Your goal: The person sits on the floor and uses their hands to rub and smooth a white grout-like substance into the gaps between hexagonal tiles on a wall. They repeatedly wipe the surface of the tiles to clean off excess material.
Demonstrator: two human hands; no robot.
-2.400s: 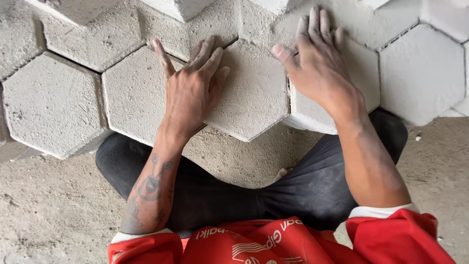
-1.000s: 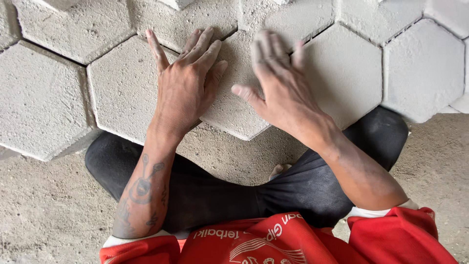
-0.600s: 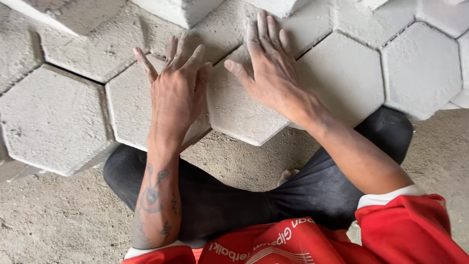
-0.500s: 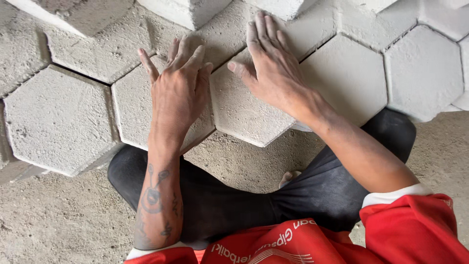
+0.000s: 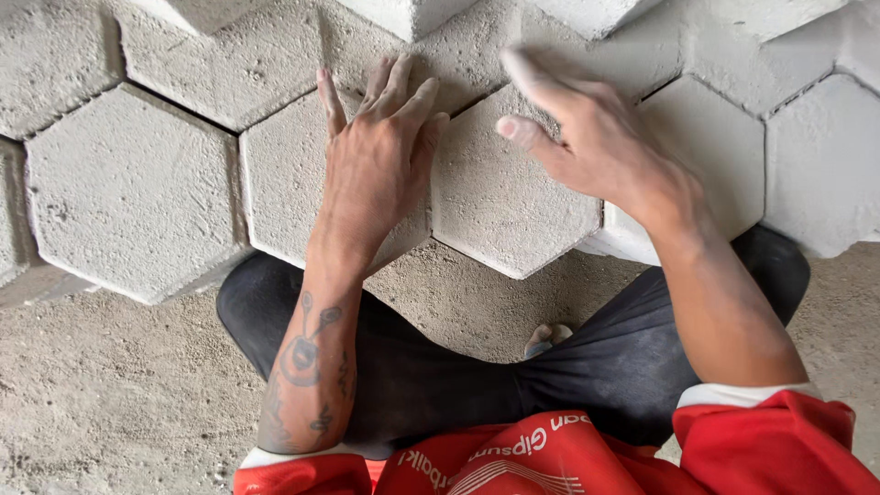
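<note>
Presently, step in hand: seating a hexagonal paver into a laid course, judged from how the hands lie.
Left hand (image 5: 380,160): lying flat, palm down, across the joint between two pavers; fingers (image 5: 401,87) loosely spread and pointing away from the body, pinching nothing.
Right hand (image 5: 587,137): hovering just above the middle paver and blurred; fingers appear open and extended, gripping nothing; whether they are touching the surface cannot be told.
Middle paver (image 5: 504,197): lying on the sand bed at the near edge of the course, between the left paver and the right paver, its near point facing the knees.
Left paver (image 5: 284,197): touching the middle paver along the joint that the left hand is covering.
Right paver (image 5: 710,156): sitting just beside the middle paver, partly hidden by the right wrist.
Far-left paver (image 5: 128,192): showing a visible gap toward its neighbours.
Sand bed (image 5: 119,394): lying bare and rough in front of the course.
Person: sitting close, dark trousers (image 5: 440,385), red shirt (image 5: 550,458).
Next move, as judged: calling for even downward pressure from both palms, with the joints checked for level and tightness.
</note>
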